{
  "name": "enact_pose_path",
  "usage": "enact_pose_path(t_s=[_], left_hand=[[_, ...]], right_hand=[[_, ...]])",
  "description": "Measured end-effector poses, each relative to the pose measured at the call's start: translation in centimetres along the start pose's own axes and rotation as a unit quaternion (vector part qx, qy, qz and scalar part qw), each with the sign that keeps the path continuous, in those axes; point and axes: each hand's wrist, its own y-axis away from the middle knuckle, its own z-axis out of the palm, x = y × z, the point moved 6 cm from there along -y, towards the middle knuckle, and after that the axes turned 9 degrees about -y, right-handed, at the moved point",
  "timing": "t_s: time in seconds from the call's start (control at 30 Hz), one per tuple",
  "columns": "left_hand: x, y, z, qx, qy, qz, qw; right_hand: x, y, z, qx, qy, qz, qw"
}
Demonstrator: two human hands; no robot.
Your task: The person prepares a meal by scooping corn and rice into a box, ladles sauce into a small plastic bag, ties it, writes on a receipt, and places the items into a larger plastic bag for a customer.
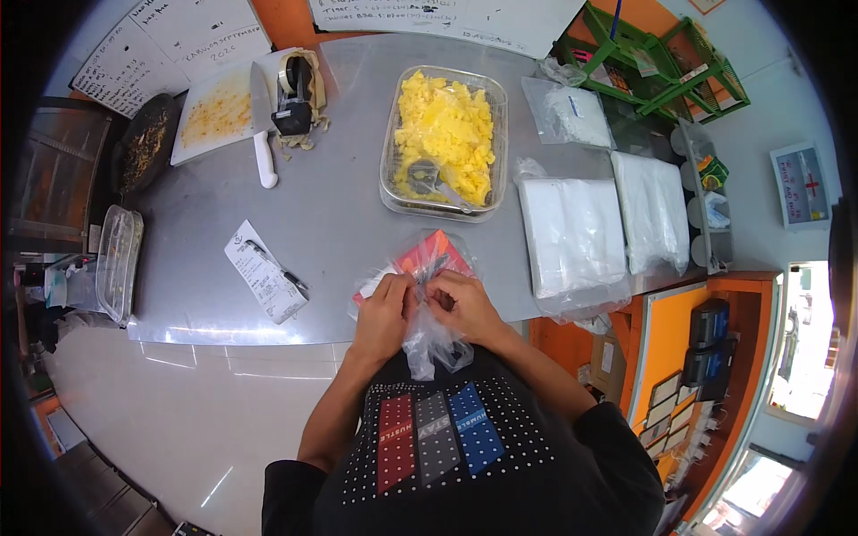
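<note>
A red and white box (448, 249) sits inside a clear plastic bag (429, 342) at the table's front edge, close to my body. My left hand (383, 315) pinches the gathered plastic above the box from one side. Opposite it, my right hand (469, 305) grips the plastic too, with its fingertips near the left ones. Loose ends of the bag hang down towards my black shirt. Dark utensils seem to lie over the box, partly veiled by the plastic. Whether the bag is knotted is hidden by my fingers.
A clear tub (442, 208) of yellow food with a scoop stands ahead. A receipt (263, 275) and pen (276, 268) lie left. Beyond are a knife (261, 120), cutting board (211, 114) and tape dispenser (295, 97). Plastic bag stacks (573, 234) lie right.
</note>
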Motion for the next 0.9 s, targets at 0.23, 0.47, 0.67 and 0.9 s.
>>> enact_pose_path(t_s=[0.23, 0.47, 0.67, 0.9], left_hand=[[-1.3, -0.1, 0.8, 0.019, 0.091, -0.112, 0.989], [-1.3, -0.9, 1.1, -0.098, 0.278, -0.201, 0.934], [-2.5, -0.5, 2.3, -0.099, 0.318, -0.199, 0.922], [-2.8, -0.6, 2.6, -0.111, 0.332, -0.225, 0.909]], right_hand=[[-0.7, 0.0, -0.1, -0.036, 0.049, -0.040, 0.997], [-1.2, 0.5, -0.5, -0.039, 0.026, -0.094, 0.994], [-1.4, 0.6, 0.2, -0.065, 0.104, -0.167, 0.978], [-2.2, 0.0, 0.8, -0.114, 0.192, -0.176, 0.959]])
